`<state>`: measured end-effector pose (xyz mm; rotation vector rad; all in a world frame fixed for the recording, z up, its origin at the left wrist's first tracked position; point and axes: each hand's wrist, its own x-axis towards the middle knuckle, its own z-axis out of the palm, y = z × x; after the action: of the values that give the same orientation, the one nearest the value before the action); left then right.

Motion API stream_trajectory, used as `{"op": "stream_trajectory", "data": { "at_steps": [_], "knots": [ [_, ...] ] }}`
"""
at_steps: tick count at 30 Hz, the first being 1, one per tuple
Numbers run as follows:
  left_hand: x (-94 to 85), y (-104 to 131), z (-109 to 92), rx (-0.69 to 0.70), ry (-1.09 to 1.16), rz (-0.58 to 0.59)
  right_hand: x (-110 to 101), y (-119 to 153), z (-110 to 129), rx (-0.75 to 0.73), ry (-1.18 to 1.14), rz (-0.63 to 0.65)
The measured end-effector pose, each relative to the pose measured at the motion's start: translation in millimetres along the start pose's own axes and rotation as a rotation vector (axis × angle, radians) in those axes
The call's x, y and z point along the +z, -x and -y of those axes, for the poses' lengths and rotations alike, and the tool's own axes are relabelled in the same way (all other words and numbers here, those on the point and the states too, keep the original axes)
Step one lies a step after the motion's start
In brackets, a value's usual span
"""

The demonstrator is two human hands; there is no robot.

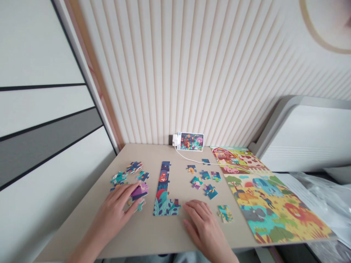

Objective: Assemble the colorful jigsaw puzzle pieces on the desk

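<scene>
at the pale beige counter point(153, 233), my left hand point(113, 212) closes its grip on a purple and pink cardboard puzzle piece point(140, 190), fingers curled over it while it lies among the loose pieces on the left side. more small blue, teal and orange loose pieces point(131, 172) are scattered just beyond those fingers. my right hand point(204, 223) rests flat on the counter, its grip open and empty, fingertips point(189, 207) just beside the lower right end of the l-shaped strip of joined dark blue and green puzzle pieces point(163, 191) that runs down the middle of the counter. a single green and yellow loose piece point(225, 213) lies just to the right of that hand, apart from it. farther back, a second cluster of blue and multicoloured loose pieces point(204, 179) sits between the joined strip and the large finished farm-scene puzzle in yellow, green and red point(270, 199), which covers the right part of the counter and reaches its near edge. against the ribbed white wall panel point(192, 73) at the back leans a small colourful reference picture card point(191, 141), with a white charger plug point(174, 139) beside it and a white cable point(197, 159) trailing across the counter and onto the finished puzzle.
</scene>
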<state>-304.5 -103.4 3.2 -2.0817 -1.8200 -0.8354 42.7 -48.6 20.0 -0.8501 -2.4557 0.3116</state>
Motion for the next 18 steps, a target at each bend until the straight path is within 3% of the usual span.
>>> {"op": "stream_trajectory", "data": {
  "at_steps": [5,13,18],
  "knots": [
    [1.2,-11.4,19.2,-0.015,-0.081,0.0,0.0,-0.2,0.5,0.007,0.019,-0.017],
    [17.0,-7.5,19.3,-0.035,-0.063,-0.008,1.0,0.5,2.0,0.017,0.048,-0.016],
    [20.3,-4.5,24.2,-0.02,-0.046,-0.019,-7.3,13.7,-3.6,0.096,0.113,-0.07]
  ]
}}
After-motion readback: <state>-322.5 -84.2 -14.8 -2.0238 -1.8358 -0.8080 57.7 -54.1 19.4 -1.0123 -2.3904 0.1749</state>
